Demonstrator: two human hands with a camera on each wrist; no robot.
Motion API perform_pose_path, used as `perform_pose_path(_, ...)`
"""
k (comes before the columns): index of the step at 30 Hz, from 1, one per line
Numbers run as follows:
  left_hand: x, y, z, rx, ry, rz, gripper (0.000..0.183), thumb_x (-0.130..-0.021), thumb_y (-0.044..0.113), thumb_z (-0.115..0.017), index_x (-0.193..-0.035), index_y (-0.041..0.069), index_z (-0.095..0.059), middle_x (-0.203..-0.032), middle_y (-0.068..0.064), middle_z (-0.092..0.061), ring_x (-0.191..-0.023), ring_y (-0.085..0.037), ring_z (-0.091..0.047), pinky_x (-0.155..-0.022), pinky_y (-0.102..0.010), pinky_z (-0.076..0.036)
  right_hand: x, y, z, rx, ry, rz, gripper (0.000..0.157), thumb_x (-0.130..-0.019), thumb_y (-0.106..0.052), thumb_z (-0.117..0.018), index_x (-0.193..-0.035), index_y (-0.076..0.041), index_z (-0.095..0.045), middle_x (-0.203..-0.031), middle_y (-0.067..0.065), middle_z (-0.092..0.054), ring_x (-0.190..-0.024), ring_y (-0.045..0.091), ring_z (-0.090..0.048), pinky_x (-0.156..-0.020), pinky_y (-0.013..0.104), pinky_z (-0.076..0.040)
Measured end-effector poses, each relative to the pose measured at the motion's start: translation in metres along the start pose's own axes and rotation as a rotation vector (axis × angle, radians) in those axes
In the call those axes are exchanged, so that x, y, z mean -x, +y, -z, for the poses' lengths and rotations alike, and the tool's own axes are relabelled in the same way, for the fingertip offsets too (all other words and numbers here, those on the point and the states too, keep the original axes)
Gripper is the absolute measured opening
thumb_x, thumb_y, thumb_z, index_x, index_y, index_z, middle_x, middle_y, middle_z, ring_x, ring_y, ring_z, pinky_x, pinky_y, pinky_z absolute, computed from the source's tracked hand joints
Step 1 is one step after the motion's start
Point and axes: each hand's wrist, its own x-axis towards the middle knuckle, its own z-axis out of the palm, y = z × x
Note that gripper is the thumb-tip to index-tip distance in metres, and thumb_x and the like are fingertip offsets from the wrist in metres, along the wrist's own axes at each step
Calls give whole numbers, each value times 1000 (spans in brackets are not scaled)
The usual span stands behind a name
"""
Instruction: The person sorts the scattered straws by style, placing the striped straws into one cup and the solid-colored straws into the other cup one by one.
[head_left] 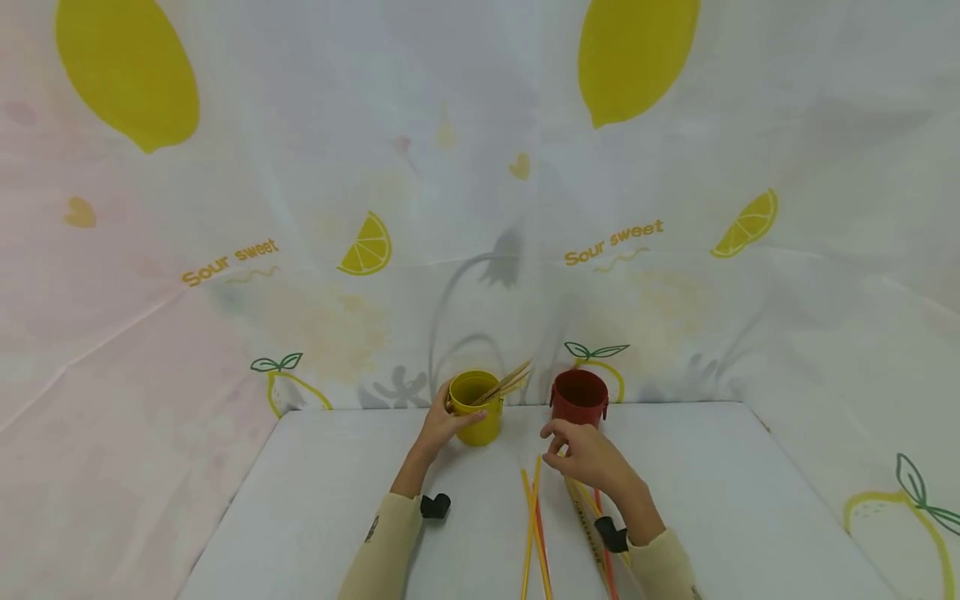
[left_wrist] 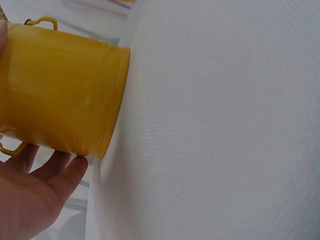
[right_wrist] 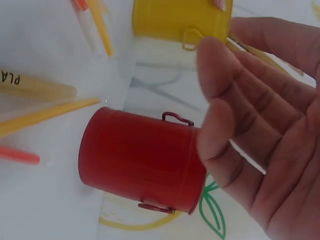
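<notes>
A small yellow bucket (head_left: 480, 432) with side loops stands at the back of the table, several thin wooden sticks (head_left: 504, 385) leaning out over its right rim. My left hand (head_left: 441, 423) grips it from the left, thumb across the front and fingers behind. To its right is a red bucket (right_wrist: 142, 155) of the same kind, upright. My right hand (head_left: 592, 457) hovers in front of the red bucket, fingers loosely bent with nothing between them. Below that hand lie a printed wooden stick (right_wrist: 40, 89) and a yellow stick (right_wrist: 55, 114).
More yellow sticks (head_left: 528, 533) and a red stick (head_left: 543, 533) lie crossed on the white table (head_left: 300, 517), left of my right forearm. A lemon-printed cloth (head_left: 480, 208) hangs right behind the buckets and along both sides.
</notes>
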Motion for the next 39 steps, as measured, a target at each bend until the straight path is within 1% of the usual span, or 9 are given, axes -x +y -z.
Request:
perform_pose_path(4, 7, 15, 0, -4, -25, -8, 87, -81, 12, -82, -151, 1, -31, -144, -23, -44, -130, -40, -43, -108, -56, -32, 6, 2, 3, 93, -36, -16, 22, -83, -9, -77, -100, -14, -65, -80, -9, -64, -68, 7, -57, -61, 27, -48)
perform_pose_path(6, 7, 15, 0, -7, -20, -12, 87, -81, 12, -82, -151, 2, -32, -143, -23, -45, -130, -39, -43, -108, -56, -32, 8, 3, 4, 109, -60, -47, 23, -82, -9, -78, -100, -14, -65, -80, -10, -64, -69, 7, -56, -62, 29, -48)
perform_pose_path(12, 0, -4, -1, -15, 25, 6, 86, -78, 20, -86, -149, 14, -37, -141, -12, -48, -129, -32, -45, -109, -54, -32, 16, 5, 2, 90, -134, -154, 24, -81, -9, -79, -99, -13, -65, -77, -8, -61, -71, 11, -54, -64, 34, -47)
perform_pose_path(15, -1, -8, -2, -24, 37, 2, 86, -78, 23, -86, -148, 15, -38, -141, -10, -48, -129, -31, -45, -109, -55, -32, 20, 7, 1, 89, -142, -157, 24, -79, -7, -79, -98, -11, -65, -76, -7, -60, -70, 12, -53, -62, 33, -46)
perform_pose_path(20, -2, -8, -1, -18, 40, -8, 87, -76, 24, -87, -148, 15, -39, -140, -10, -49, -129, -32, -45, -109, -55, -32, 25, 12, 0, 108, -142, -124, 25, -76, -5, -78, -97, -6, -64, -72, -8, -58, -64, 9, -51, -58, 30, -44)
perform_pose_path(23, -2, -8, -1, -18, 34, -3, 88, -77, 24, -87, -149, 15, -37, -141, -10, -48, -130, -32, -45, -109, -54, -32, 27, 15, -1, 113, -150, -134, 26, -75, -4, -79, -97, -6, -64, -72, -8, -58, -63, 9, -50, -56, 30, -44)
perform_pose_path(31, -4, -8, 1, 0, 13, 6, 90, -79, 17, -85, -152, 10, -32, -146, -17, -44, -133, -38, -40, -110, -58, -28, 30, 21, -7, 117, -185, -223, 28, -72, -3, -80, -95, -8, -65, -72, -5, -57, -64, 14, -52, -58, 34, -45)
perform_pose_path(35, -3, -8, 0, -8, 25, 25, 89, -78, 21, -86, -150, 14, -36, -144, -12, -46, -132, -34, -42, -110, -56, -29, 32, 23, -9, 131, -190, -270, 28, -70, -2, -80, -92, -9, -64, -70, -4, -55, -64, 15, -51, -57, 35, -45)
perform_pose_path(39, -2, -6, -1, -17, 39, 20, 88, -76, 26, -88, -149, 17, -38, -142, -8, -48, -132, -32, -43, -110, -55, -30, 33, 24, -12, 151, -198, -321, 29, -69, -2, -81, -90, -9, -63, -68, -3, -55, -63, 16, -50, -57, 35, -45)
